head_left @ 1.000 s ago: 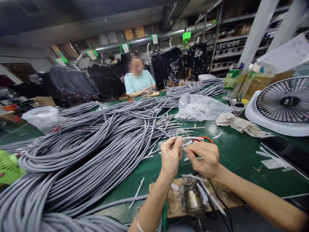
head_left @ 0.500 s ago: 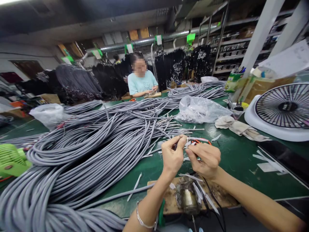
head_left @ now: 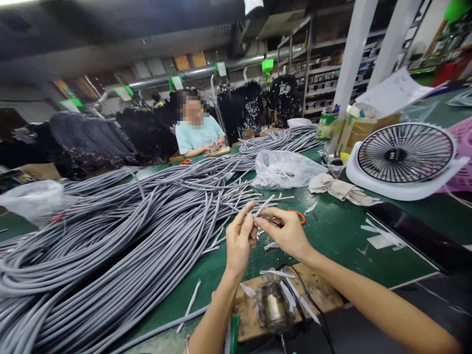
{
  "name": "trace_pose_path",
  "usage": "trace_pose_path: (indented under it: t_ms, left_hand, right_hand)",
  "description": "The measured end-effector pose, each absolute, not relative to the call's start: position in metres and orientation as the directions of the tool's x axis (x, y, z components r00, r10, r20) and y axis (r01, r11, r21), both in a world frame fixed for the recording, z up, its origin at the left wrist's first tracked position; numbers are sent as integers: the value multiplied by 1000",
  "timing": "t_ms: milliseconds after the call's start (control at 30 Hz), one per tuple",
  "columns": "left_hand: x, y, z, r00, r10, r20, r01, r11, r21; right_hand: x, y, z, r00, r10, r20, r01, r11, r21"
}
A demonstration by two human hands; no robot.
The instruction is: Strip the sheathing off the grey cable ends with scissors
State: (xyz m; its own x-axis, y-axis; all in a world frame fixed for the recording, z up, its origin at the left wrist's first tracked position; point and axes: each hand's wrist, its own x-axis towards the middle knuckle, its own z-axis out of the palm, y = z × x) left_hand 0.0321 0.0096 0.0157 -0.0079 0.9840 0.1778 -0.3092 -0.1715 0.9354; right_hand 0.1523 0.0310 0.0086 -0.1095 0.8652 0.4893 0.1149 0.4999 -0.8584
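My left hand (head_left: 239, 238) is closed, its thumb and finger pinching a grey cable near its pale end (head_left: 266, 204), which sticks up to the right between the hands. My right hand (head_left: 289, 232) pinches at the same spot, fingertips almost touching the left ones. The fingers hide most of the held part. Below the hands a small motor-like metal device (head_left: 273, 306) sits on a wooden board (head_left: 324, 292), with black wires and white strips about it. Orange scissor handles (head_left: 299, 216) show behind my right hand.
Large bundles of grey cable (head_left: 121, 246) cover the table's left and middle. Behind my hands lie a clear plastic bag (head_left: 285, 169) and a cloth glove (head_left: 339, 188). A fan (head_left: 405, 157) and a dark flat panel (head_left: 416, 236) are at right. Another person (head_left: 201, 135) works across the table.
The view has swung right, so the scene sits further left. My fingertips have drawn together, and the cable end has turned from lying rightward to slanting upward.
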Motion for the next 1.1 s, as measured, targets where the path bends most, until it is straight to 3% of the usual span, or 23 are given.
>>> trace_pose_path:
  t_ms: [133,267,367,433,533,667,867,1100]
  left_hand:
    - [26,10,18,49,993,111,-233,-97,967]
    - [19,8,20,75,991,114,-229,-94,969]
    - [15,5,21,48,968,245,-185,-232,955]
    - [12,2,22,-25,914,406,-37,-406,913]
    - [11,-4,25,-131,755,642,295,-588,753]
    - [14,-8,25,-76,663,745,518,-612,598]
    - [17,-8,22,-61,651,757,551,-610,569]
    - [17,-6,19,-122,702,702,448,-592,670]
  right_hand:
    - [155,30,13,-58,858,510,50,512,-857]
    - [158,44,11,-65,906,419,-36,418,-908]
    - [162,57,6,52,955,290,-54,293,-955]
    - [166,59,4,109,958,267,-32,272,-962]
    - [166,49,7,4,923,384,139,379,-915]
    - [158,24,14,-169,804,570,304,593,-746]
    - [155,16,17,-168,808,564,177,588,-789]
    - [154,19,10,-201,866,458,10,469,-883]
